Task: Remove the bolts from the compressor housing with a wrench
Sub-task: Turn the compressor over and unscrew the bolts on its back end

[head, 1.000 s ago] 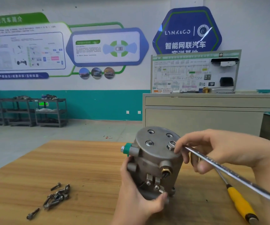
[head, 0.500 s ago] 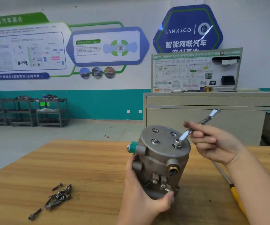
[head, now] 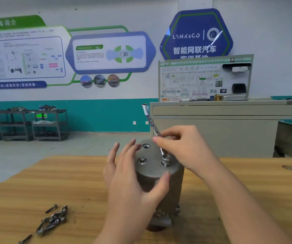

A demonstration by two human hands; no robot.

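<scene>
Item: loose bolts (head: pixel 53 220), a small heap lying on the wooden table (head: pixel 36 182) at near left, with single ones scattered just beside it.

Item: left hand (head: pixel 133 187), at centre front. Fingers spread and nearly straight, cupped about the left side of the compressor housing (head: pixel 161 175); thumb laid against its near rim. Whether the fingertips touch the metal cannot be told.

Item: compressor housing, grey metal cylinder, standing upright on the table at centre, flat round face up. On that face: one seated bolt (head: pixel 142 160) at left, one empty bolt hole (head: pixel 146 146) at the far side, and a second bolt (head: pixel 166 160) at right, raised and engaged by the tool.

Item: wrench (head: pixel 153 128), slim and bright, its lower end set on the right-hand bolt, its shaft tilted up and away to the left.

Item: right hand (head: pixel 182 147), above the housing's right side. Thumb and curled fingers pinch the wrench shaft near its lower part.

Item: grey cabinet (head: pixel 220 131), behind the table, carrying a wiring diagram board (head: pixel 205 78).

Item: metal shelving racks (head: pixel 25 124), far left, against a teal and white wall with posters (head: pixel 106 53).
</scene>
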